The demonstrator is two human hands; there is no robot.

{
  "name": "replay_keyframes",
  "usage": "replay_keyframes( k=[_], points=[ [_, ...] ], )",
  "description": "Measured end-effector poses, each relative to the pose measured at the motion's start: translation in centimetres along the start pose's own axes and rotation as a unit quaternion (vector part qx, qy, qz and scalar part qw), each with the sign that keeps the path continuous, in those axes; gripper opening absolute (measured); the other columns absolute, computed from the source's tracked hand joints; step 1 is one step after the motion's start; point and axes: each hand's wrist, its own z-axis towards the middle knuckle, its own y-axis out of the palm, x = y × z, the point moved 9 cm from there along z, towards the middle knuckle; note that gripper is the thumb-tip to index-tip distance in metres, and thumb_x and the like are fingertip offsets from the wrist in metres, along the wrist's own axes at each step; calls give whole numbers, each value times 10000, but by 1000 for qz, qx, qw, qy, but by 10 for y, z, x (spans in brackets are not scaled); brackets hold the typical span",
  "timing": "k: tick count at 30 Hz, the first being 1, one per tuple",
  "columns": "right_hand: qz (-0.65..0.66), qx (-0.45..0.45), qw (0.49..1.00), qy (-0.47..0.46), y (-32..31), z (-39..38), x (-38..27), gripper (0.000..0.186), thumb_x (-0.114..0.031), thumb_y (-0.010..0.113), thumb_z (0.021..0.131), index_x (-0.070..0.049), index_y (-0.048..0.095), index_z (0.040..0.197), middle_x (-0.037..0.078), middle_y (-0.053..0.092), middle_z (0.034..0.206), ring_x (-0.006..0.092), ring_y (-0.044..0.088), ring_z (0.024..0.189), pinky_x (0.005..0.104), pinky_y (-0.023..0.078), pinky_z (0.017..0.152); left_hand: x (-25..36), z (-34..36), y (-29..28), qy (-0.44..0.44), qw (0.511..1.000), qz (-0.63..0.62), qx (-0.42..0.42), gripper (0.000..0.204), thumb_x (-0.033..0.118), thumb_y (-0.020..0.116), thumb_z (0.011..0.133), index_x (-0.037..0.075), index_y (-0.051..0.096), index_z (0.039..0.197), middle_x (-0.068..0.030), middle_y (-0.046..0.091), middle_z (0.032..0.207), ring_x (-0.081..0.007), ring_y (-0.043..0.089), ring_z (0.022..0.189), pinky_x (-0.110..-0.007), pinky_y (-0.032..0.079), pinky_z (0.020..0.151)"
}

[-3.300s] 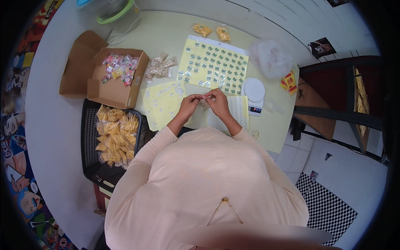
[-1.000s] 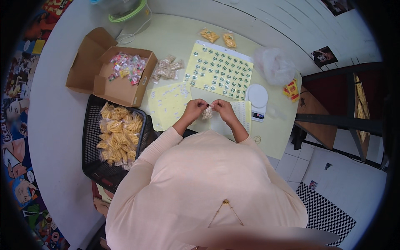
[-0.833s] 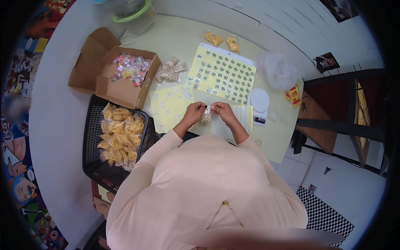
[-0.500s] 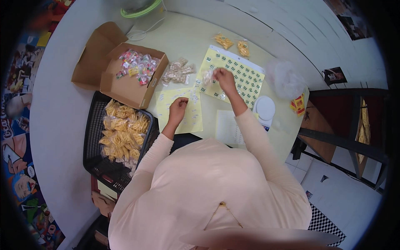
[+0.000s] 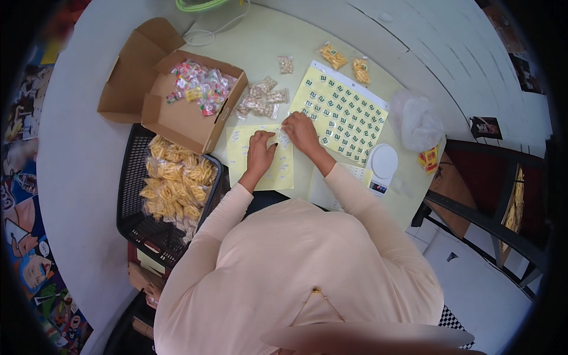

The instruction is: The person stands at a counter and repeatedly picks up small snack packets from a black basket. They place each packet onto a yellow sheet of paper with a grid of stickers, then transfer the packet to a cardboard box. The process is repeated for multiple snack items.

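Observation:
My left hand [image 5: 260,156] rests on a yellow sticker sheet [image 5: 280,180] with small white labels, its fingers loosely bent and apart. At that sheet's upper right corner is my right hand [image 5: 302,131], fingertips drawn together over the labels. Whatever they pinch is too small to make out. Just above the hands lies a cluster of small clear packets [image 5: 263,100] of pale pieces. One such packet [image 5: 285,64] lies alone beyond the cluster. Beside my right hand a larger yellow sheet [image 5: 346,112] carries rows of round stickers with green marks.
An open cardboard box [image 5: 177,121] of colourful wrapped packets stands left, above a black basket [image 5: 133,177] of bagged yellow snacks. Two yellow snack bags [image 5: 333,56] lie at the back. To the right are a white scale [image 5: 384,161], a crumpled plastic bag [image 5: 416,121] and a written sheet [image 5: 319,184].
My right hand has released a small clear packet, now lying alone at the back, and come down left to the label sheet. My left hand has settled on the sheet, fingers loosened.

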Motion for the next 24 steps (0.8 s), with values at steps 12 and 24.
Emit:
replay_keyframes(
  k=[12, 24],
  points=[
    [-121, -2, 989, -84, 14, -9, -16, 59, -115, 643, 735, -65, 627, 762, 38, 551, 835, 215, 528, 840, 345, 396, 736, -5, 3, 12, -19, 999, 23, -28, 408, 1, 718, 650, 35, 577, 1031, -125, 486, 1057, -317, 472, 1003, -382, 402, 885],
    [137, -36, 976, 166, 27, 8, 50, 146, -162, 634, 773, -22, 647, 813, 82, 619, 795, 235, 618, 762, 328, 476, 698, -3, 0, 12, -8, 1000, 22, -11, 408, 3, 724, 646, 39, 583, 1026, -129, 489, 1056, -319, 475, 997, -384, 399, 885]
  ],
)
